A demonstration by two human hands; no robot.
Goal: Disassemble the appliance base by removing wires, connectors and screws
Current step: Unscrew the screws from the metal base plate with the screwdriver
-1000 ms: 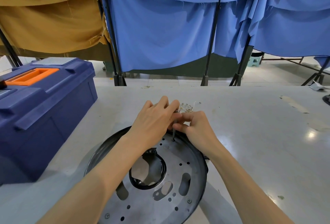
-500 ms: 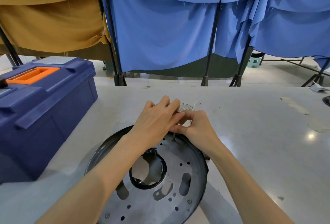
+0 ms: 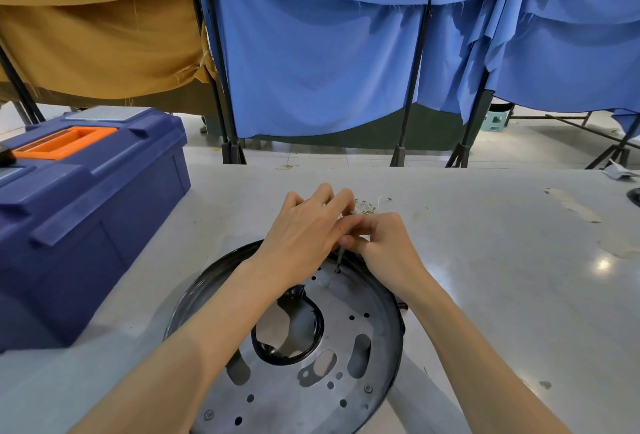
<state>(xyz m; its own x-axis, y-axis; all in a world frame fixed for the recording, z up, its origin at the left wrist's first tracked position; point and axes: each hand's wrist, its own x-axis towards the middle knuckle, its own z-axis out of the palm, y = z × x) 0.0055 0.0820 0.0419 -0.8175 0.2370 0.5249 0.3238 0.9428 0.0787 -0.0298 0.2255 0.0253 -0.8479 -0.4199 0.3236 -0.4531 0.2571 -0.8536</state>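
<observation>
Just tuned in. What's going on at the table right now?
A person is working bare-handed at the far rim of the round metal appliance base on the table. The right hand pinches a thin dark shaft with its tip at a hole in the plate; tool or wire, I cannot tell. The left hand covers its top, grip hidden. Loose wires lie just beyond. Screws are in the base.

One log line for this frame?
right hand: pinches thin tool | left hand: atop it, grip unclear | tip: on appliance base, far side
</observation>
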